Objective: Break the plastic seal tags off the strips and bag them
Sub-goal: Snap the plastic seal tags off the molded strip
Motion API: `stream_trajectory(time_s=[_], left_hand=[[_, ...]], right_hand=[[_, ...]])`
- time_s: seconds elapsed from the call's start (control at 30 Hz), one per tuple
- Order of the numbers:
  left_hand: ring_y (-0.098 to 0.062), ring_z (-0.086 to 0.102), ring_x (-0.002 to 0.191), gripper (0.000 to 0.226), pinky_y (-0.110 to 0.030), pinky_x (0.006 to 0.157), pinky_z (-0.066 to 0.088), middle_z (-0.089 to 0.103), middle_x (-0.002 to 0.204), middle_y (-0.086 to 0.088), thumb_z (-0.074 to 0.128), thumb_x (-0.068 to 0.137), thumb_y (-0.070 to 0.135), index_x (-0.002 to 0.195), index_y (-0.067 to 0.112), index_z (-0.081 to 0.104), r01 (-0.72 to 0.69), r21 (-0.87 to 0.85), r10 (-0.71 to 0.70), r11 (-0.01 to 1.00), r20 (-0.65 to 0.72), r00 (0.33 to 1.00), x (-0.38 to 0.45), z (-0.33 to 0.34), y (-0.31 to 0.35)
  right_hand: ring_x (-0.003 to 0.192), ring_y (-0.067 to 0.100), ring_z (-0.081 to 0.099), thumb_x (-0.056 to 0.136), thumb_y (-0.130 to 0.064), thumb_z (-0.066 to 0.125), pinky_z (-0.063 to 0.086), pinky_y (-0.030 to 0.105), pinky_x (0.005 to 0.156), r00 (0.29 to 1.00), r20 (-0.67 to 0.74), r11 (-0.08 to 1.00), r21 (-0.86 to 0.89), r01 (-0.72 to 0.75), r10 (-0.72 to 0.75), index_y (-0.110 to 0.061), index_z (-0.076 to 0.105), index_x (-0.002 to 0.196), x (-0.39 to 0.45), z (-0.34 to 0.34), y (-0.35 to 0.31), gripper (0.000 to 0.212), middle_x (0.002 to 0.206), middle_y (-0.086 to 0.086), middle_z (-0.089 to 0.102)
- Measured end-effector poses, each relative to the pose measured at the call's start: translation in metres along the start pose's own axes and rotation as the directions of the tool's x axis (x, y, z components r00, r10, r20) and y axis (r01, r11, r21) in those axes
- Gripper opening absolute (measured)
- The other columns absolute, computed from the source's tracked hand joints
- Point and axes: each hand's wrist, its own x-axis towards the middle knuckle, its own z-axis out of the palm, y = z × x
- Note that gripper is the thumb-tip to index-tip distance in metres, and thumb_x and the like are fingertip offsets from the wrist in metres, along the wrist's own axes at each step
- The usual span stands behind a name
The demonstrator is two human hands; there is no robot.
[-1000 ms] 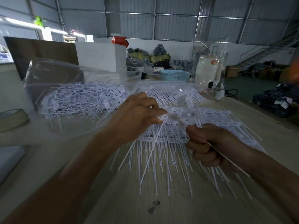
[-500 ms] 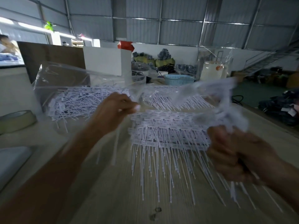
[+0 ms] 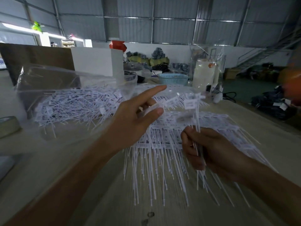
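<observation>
Holding a small bunch of loose seal tags (image 3: 194, 115) in my right hand (image 3: 210, 149), fingers curled round the stems, flag heads up and thin tails pointing down toward me, so the long axis runs near upright, tilted slightly left at the top. Left hand (image 3: 130, 121) is empty, fingers spread and relaxed, index stretched out just beside the mouth of the clear bag (image 3: 53, 82). Bag lies up and to the left of the grip, already full of tags lying mostly crosswise. Left hand is the nearer one to it. Uncut strips (image 3: 162, 144) sit on the table (image 3: 101, 193) directly under both hands, tails toward me. My read: bunch needs to swing left and tip flat to go in, with left holding the opening.
</observation>
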Motion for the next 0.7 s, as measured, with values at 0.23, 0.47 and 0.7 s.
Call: stream_trajectory(time_s=[0.23,0.47,0.7], left_hand=[[-0.006,0.06,0.08,0.046,-0.01,0.069,0.039,0.066,0.087,0.007,0.072,0.089,0.023,0.133,0.028,0.058,0.069,0.04,-0.072,0.997,0.092,0.993,-0.005,0.007,0.011],[0.005,0.056,0.083,0.018,-0.008,0.07,0.036,0.063,0.083,0.023,0.08,0.08,0.027,0.095,0.025,0.071,0.031,0.194,-0.044,0.981,0.063,0.997,-0.01,0.025,0.026],[-0.008,0.06,0.114,0.037,-0.036,0.099,0.048,0.067,0.122,0.009,0.065,0.089,0.022,0.127,0.023,0.065,-0.059,0.225,0.031,0.973,0.125,0.992,-0.013,0.017,0.017]], right_hand=[[0.048,0.011,0.018,0.101,-0.029,0.047,0.013,0.025,0.044,0.993,-0.112,0.997,-0.068,-0.039,0.031,-0.008,0.066,0.094,0.0,0.006,0.001,0.03,0.065,0.004,0.02],[0.046,0.012,0.023,0.081,-0.047,0.064,0.016,0.026,0.045,0.991,-0.132,0.992,-0.127,-0.026,0.009,-0.02,0.062,0.067,-0.001,0.013,0.001,0.031,0.058,0.0,0.032],[0.045,0.013,0.02,0.094,-0.034,0.058,0.018,0.021,0.041,0.972,-0.231,0.998,-0.052,0.023,-0.034,-0.012,0.068,0.081,0.0,0.007,0.001,0.028,0.058,0.001,0.026]])
